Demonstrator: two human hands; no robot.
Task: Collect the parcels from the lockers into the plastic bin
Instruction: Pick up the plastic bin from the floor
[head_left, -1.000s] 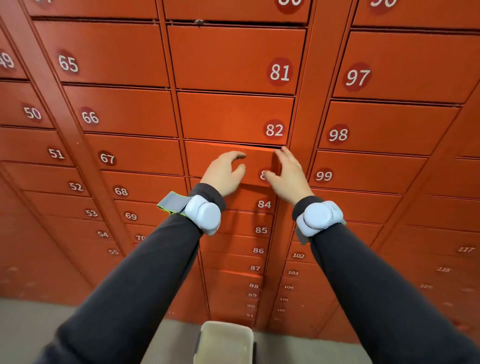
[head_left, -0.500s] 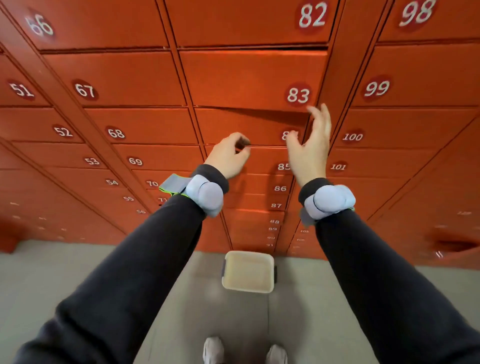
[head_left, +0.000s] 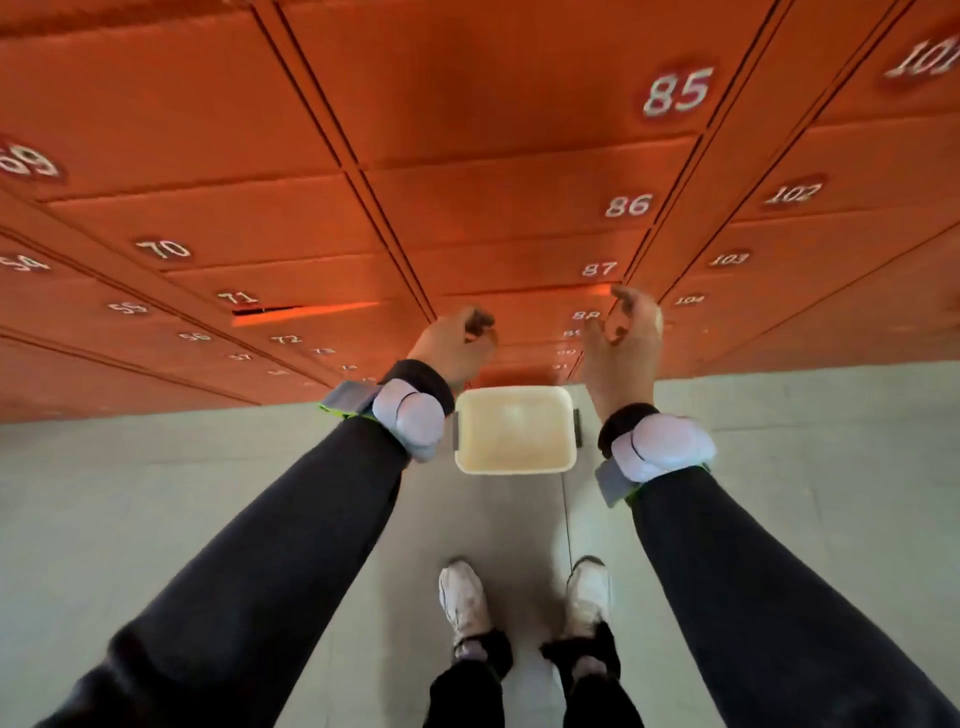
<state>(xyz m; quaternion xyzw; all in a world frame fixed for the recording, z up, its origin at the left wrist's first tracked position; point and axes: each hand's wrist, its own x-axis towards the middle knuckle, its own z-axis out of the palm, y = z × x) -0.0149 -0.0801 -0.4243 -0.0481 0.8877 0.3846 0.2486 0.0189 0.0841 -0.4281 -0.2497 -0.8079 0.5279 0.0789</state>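
Between the two wrists, just below the hands, a cream plastic bin (head_left: 514, 430) with rounded corners sits empty on the grey floor (head_left: 156, 493). Left hand (head_left: 454, 343) is curled loosely, holding nothing; right hand (head_left: 621, 338) is raised with fingers spread and bent, also empty. Both reach toward smooth orange lockers (head_left: 467, 218), beside door 88 (head_left: 586, 315).
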